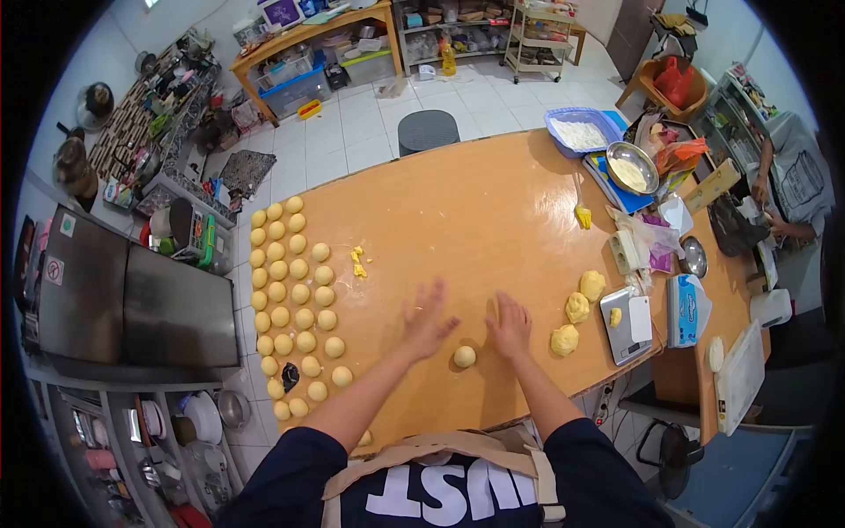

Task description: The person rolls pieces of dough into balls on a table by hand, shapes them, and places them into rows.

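My left hand point(429, 320) hovers over the middle of the wooden table point(458, 220), fingers spread and a little blurred, holding nothing. To its right, my right hand point(510, 327) has its fingers stretched out, with nothing in it. A smooth round dough ball point(465, 356) lies on the table between and just below the two hands; neither visibly touches it. Rows of similar dough balls point(302, 294) cover the table's left side. Several rough dough lumps point(577, 307) sit right of my right hand. Beside them a kitchen scale point(627, 330) carries a small dough piece point(615, 317).
Yellow scraps point(358, 262) lie near the rows, and a dark object point(290, 377) among them. A purple basket point(581, 132) of flour, a metal bowl point(631, 168) and a tissue pack point(687, 311) stand right. A stool point(428, 132) is beyond the table. Another person point(797, 180) is at far right.
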`<state>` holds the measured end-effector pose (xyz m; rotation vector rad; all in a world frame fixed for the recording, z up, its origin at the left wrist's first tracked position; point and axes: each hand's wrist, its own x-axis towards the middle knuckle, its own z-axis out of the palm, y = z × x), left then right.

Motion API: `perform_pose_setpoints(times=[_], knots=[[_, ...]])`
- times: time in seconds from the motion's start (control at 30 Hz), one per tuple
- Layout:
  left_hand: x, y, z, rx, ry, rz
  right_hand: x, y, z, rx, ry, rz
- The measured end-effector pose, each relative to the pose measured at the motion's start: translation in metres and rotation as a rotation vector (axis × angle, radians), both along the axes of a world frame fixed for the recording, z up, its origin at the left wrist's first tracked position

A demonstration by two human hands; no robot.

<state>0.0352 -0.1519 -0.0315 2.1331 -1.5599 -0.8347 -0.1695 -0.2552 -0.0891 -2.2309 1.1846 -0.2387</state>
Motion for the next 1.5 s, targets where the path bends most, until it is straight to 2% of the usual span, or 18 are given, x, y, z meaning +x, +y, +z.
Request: perform_pose_setpoints(times=[0.1, 0.23, 0.33, 0.47, 0.53, 0.7, 0.8, 0.9, 1.03, 1.07, 1.1, 1.17, 1.23, 1.27, 1.3, 1.37, 1.43, 1.5], knots=[[-0.042, 0.009, 0.023, -0.048, 0.242, -0.143, 0.038, 0.007, 0.025, 0.262, -0.68, -0.192], [-0.054, 0.038, 0.005, -0.24, 0.634, -0.109, 0.082, -0.001, 0.09, 0.142, -0.958, -0.091], [-0.021, 0.05, 0.086, 0.014, 0.48, -0.375, 0.088, -0.042, 0.098, 0.096, -0.875, -0.058], [-0.005, 0.093, 0.047, 0.303, -0.076, -0.129, 0.05, -0.048, 0.06, -0.319, 0.007, 0.002], [-0.008, 0.128, 0.012, 0.534, -0.516, -0.174, 0.005, -0.013, 0.021, -0.22, 0.348, 0.173], [-0.046, 0.191, -0.002, 0.554, -0.607, -0.297, -0.019, 0.012, 0.009, 0.094, 0.346, 0.268], [-0.062, 0.191, 0.0, 0.567, -0.672, -0.325, -0.003, -0.004, -0.001, 0.39, -0.364, 0.199], [-0.062, 0.193, -0.007, 0.538, -0.728, -0.335, 0.045, 0.013, 0.034, 0.164, -0.512, 0.267], [-0.057, 0.185, 0.016, 0.573, -0.662, -0.338, 0.005, 0.088, -0.02, -0.302, 0.033, 0.862], [-0.05, 0.183, 0.014, 0.554, -0.646, -0.317, -0.014, 0.092, -0.017, -0.267, -0.104, 0.84], [-0.05, 0.188, 0.007, 0.543, -0.617, -0.299, -0.037, 0.09, -0.016, -0.214, -0.236, 0.82], [-0.048, 0.193, 0.003, 0.55, -0.583, -0.283, -0.06, 0.059, -0.064, 0.531, -0.569, 0.481], [-0.049, 0.191, 0.001, 0.58, -0.571, -0.287, -0.049, 0.035, -0.051, 0.317, -0.486, 0.46], [-0.048, 0.189, 0.003, 0.596, -0.571, -0.304, -0.022, 0.02, -0.011, -0.255, -0.228, 0.605], [-0.045, 0.186, 0.009, 0.614, -0.569, -0.323, 0.009, 0.024, -0.011, 0.154, -0.524, 0.339], [-0.043, 0.18, 0.015, 0.637, -0.574, -0.346, 0.047, 0.058, -0.01, 0.298, -0.615, 0.168], [-0.044, 0.177, 0.017, 0.65, -0.598, -0.356, 0.06, 0.09, 0.004, -0.214, -0.239, 0.404], [-0.04, 0.169, 0.021, 0.685, -0.553, -0.373, 0.02, 0.113, 0.0, -0.117, -0.229, 0.593]])
